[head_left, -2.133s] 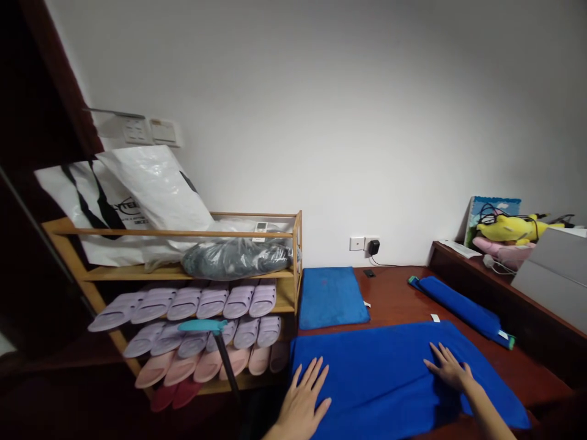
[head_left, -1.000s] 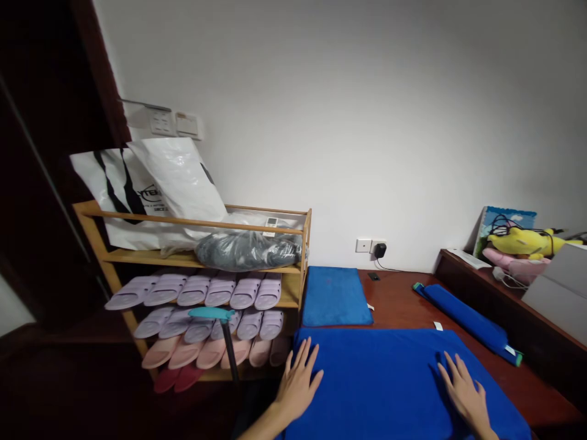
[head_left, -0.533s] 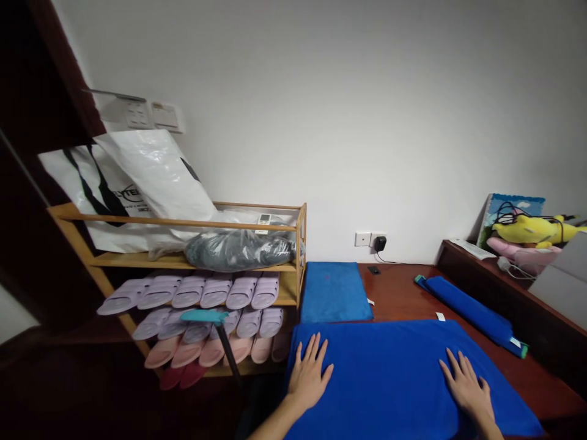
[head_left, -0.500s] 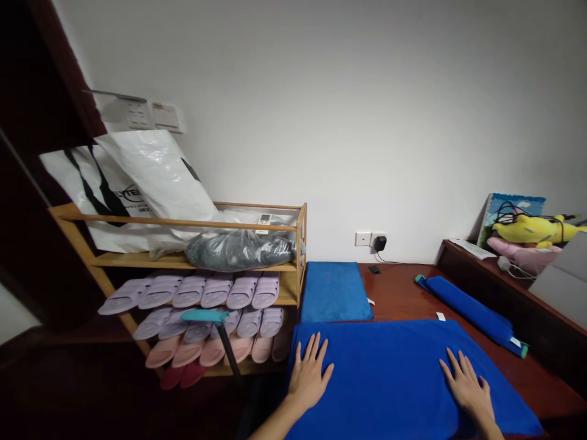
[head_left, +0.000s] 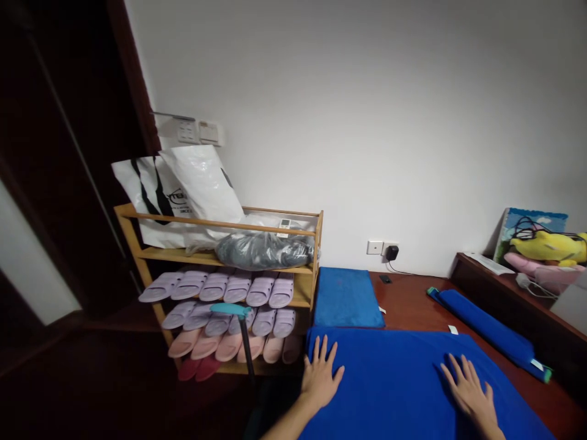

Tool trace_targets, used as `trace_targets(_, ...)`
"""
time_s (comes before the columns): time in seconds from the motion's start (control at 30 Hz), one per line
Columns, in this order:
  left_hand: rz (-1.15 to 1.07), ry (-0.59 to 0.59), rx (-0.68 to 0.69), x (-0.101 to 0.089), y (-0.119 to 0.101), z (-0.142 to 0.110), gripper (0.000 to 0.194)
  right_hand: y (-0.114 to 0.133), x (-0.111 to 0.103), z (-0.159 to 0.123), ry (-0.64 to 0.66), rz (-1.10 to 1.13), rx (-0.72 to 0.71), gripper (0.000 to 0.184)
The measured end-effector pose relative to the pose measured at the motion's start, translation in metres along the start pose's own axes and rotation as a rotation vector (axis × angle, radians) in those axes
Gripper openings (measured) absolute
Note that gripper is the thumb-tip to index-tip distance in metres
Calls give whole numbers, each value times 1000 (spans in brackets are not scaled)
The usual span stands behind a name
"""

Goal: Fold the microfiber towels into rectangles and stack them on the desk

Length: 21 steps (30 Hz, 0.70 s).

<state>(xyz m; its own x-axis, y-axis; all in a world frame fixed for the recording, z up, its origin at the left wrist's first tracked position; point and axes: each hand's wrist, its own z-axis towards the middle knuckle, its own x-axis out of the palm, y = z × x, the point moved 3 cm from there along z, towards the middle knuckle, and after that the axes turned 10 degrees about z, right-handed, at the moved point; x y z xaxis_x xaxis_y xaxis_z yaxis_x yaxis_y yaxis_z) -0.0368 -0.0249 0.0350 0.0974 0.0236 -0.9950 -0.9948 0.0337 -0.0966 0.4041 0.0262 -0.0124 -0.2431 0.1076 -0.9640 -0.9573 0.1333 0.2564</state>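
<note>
Head: left hand and right hand seemingly touch blue cloth.

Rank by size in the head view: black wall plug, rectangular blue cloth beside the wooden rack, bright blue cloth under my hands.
1. Bright blue cloth
2. Rectangular blue cloth
3. Black wall plug

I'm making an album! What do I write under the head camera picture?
Left hand and right hand spread over a wide blue cloth, beside a wooden rack of slippers.
</note>
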Motion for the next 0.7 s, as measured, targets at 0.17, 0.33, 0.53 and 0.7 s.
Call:
trace_targets(0.17,-20,-15,3,3,3,-1,61,-12,20,-2,41,57,59,71)
trace_targets(0.33,-35,-135,56,1,6,-4,58,7,19,-3,-36,62,-43,66)
trace_targets(0.53,-142,-118,-97,4,17,7,55,31,27,-13,15,108,-60,73)
trace_targets(0.7,-350,-108,-175,20,47,27,54,28,27,-12,23,96,-39,74)
